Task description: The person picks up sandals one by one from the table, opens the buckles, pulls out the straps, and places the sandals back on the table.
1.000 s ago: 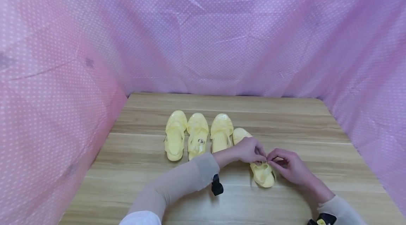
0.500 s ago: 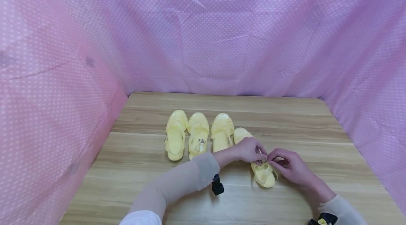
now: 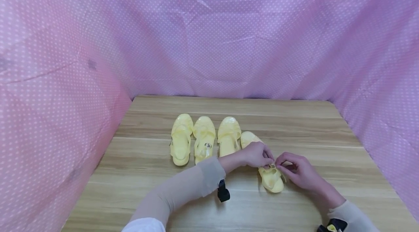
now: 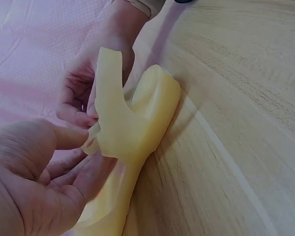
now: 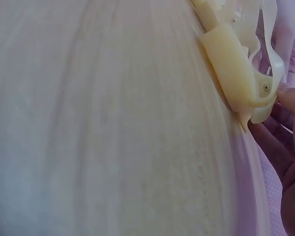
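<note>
Wood-grain table [image 3: 294,123] sits walled by pink polka-dot cloth [image 3: 229,35].

left hand [image 4: 34,187] pinches sandal strap [image 4: 110,105]; right hand [image 4: 96,73] behind

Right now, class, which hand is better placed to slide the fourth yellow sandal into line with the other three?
Probably the left hand: it grips the sandal on the side nearest the row, while the right hand pinches its strap.
</note>
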Available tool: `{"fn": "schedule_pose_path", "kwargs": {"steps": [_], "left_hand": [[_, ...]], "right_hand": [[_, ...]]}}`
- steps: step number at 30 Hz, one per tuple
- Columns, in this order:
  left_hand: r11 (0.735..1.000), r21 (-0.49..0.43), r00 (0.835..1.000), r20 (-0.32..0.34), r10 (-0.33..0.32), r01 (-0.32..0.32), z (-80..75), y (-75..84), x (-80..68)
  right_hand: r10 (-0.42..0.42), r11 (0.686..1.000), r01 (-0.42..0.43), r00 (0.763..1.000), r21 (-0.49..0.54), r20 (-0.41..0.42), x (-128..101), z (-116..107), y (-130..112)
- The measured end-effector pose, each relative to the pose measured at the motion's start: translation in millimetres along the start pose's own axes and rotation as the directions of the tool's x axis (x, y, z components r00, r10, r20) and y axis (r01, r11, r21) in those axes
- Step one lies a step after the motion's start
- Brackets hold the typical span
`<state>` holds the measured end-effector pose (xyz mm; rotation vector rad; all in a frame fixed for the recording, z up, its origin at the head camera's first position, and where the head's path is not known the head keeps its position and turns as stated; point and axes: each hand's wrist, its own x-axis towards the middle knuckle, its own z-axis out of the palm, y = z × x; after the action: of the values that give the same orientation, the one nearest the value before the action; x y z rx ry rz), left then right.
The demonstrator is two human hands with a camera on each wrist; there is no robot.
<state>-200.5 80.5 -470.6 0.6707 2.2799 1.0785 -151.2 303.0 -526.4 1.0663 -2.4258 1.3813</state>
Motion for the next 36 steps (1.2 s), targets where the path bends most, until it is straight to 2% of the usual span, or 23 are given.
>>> {"fn": "schedule_pose_path", "kwargs": {"steps": [3,6,10,13,15,17,21,23,25,29,31,33,36], "left_hand": [[0.995,0.087,0.999,0.005,0.042,-0.042,1.0,1.8,1.9],[0.994,0.102,0.999,0.004,0.036,-0.036,1.6,3.2,2.7],[1.000,-0.012,1.000,0.014,-0.025,0.026,1.4,2.8,1.3],[0.991,-0.119,0.998,0.033,-0.055,0.059,1.2,2.4,-0.4],[0.986,-0.150,0.997,0.041,-0.064,0.069,1.1,2.8,-0.9],[0.989,-0.130,0.997,0.041,-0.059,0.064,1.1,3.8,-0.3],[1.000,0.022,1.000,0.025,-0.007,0.006,0.9,5.9,2.6],[0.998,0.064,1.000,0.019,0.013,-0.014,0.1,5.8,3.7],[0.999,0.038,1.000,0.027,0.004,-0.005,-0.8,4.8,3.6],[0.993,-0.114,0.998,0.060,-0.035,0.042,-3.4,1.7,3.5],[0.988,-0.146,0.997,0.065,-0.041,0.050,-4.5,1.2,4.2],[0.990,-0.133,0.997,0.061,-0.037,0.045,-5.3,2.1,5.2],[0.999,-0.040,0.998,0.057,-0.033,0.035,-4.4,5.6,5.9]], "right_hand": [[0.000,1.000,0.000,1.000,0.006,-0.003,0.3,-0.7,-0.7],[-0.006,1.000,0.006,1.000,0.005,0.000,0.7,-1.1,-1.9],[-0.005,1.000,0.005,1.000,0.001,0.007,0.9,-0.8,-3.0],[0.008,1.000,-0.008,1.000,0.000,0.007,0.4,-1.0,-3.2],[0.016,1.000,-0.016,1.000,-0.003,0.008,0.1,-1.2,-3.1],[0.025,1.000,-0.025,1.000,-0.008,0.007,-0.1,-1.5,-2.5],[0.029,0.999,-0.029,1.000,-0.016,0.004,0.1,-1.4,-1.7],[0.028,1.000,-0.028,1.000,-0.010,0.007,0.1,-1.1,-1.5],[0.023,1.000,-0.023,1.000,0.006,0.012,-0.4,-0.4,-1.4],[0.008,0.999,-0.008,1.000,0.038,0.011,-1.8,1.2,-2.3],[-0.002,0.999,0.002,1.000,0.042,0.004,-1.8,1.6,-2.6],[-0.005,0.999,0.005,1.000,0.043,-0.001,-1.5,1.6,-2.0],[0.004,0.999,-0.004,1.000,0.034,-0.002,-2.1,1.7,-1.1]]}}
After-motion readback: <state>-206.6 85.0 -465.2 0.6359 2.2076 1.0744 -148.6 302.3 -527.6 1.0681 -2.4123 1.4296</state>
